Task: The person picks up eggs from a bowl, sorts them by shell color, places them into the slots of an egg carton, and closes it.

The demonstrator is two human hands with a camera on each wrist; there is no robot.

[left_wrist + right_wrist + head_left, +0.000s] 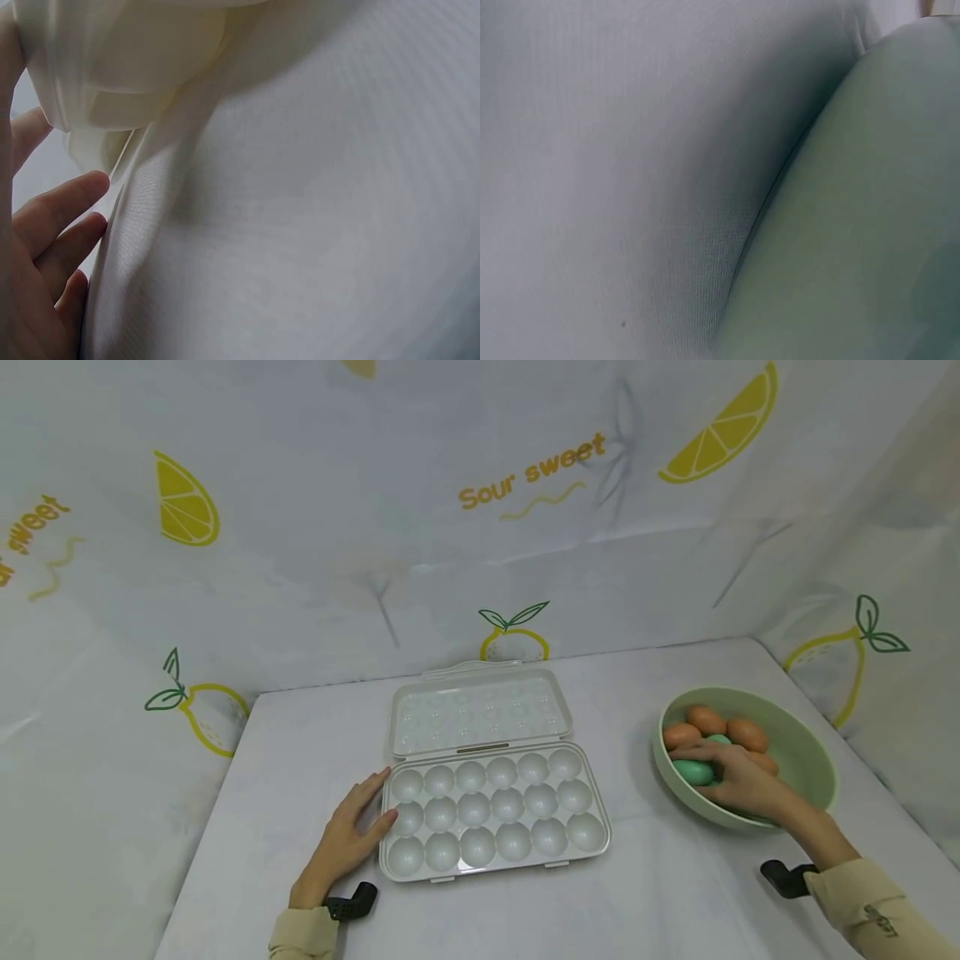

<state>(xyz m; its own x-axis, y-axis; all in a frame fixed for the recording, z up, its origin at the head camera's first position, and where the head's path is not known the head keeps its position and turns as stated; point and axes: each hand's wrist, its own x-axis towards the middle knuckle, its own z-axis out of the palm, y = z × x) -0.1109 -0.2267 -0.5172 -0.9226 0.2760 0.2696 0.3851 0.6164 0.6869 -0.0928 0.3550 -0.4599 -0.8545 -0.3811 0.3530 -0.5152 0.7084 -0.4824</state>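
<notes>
my right grip [742,783] is down inside the pale green bowl [808,768], thumb and fingers curved about a green egg [692,772] near the bowl's left wall. the head view shows them on either side of it; how firmly they press, i cannot tell, and the right wrist view gives only the bowl's outer side. brown eggs [747,734] and another green egg [717,739] lie close around. my left grip [343,845] is loosely spread, thumb and forefinger touching the left edge of the white egg tray [507,805], which lies on the counter [645,893] left of the bowl, its lid [480,713] folded back and every cup bare.

so i judge this to be the picking-up step, with no egg set in a cup yet. lifting calls for closing gently, so the smooth shell doesn't slip, and drawing up without nudging the neighbours. then clear the bowl's rim, carry left, and lower into one cup while my left grip steadies the tray.
</notes>
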